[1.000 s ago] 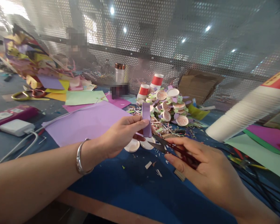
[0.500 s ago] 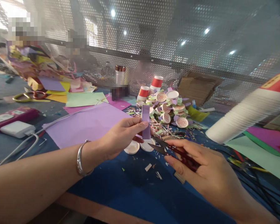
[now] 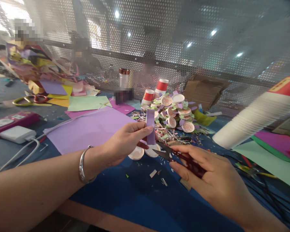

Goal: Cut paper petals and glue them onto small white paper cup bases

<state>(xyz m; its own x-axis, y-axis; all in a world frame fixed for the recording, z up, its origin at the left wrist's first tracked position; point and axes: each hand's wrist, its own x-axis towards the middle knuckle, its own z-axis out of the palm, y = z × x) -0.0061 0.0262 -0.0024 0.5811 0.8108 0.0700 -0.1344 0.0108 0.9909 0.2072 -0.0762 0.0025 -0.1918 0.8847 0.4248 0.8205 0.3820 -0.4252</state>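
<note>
Between thumb and fingers, my left hand pinches a narrow strip of purple paper, held upright above the table. My right hand grips dark red thread snips, whose two blades stand apart and point left, just below and right of the strip's lower end. Two round white paper discs lie on the blue table beneath my left fingers. A large sheet of purple paper lies to the left, partly behind my left hand. Behind the strip rises a pile of small white round pieces with green and purple paper tabs.
A leaning stack of paper cups occupies the right side, above black cables. Two red-and-white cups stand behind the pile. Scissors, a power strip and a white charger sit left. Paper scraps dot the table.
Both hands are almost still, with the strip and the snips in nearly the same place. The view has shifted very slightly.
</note>
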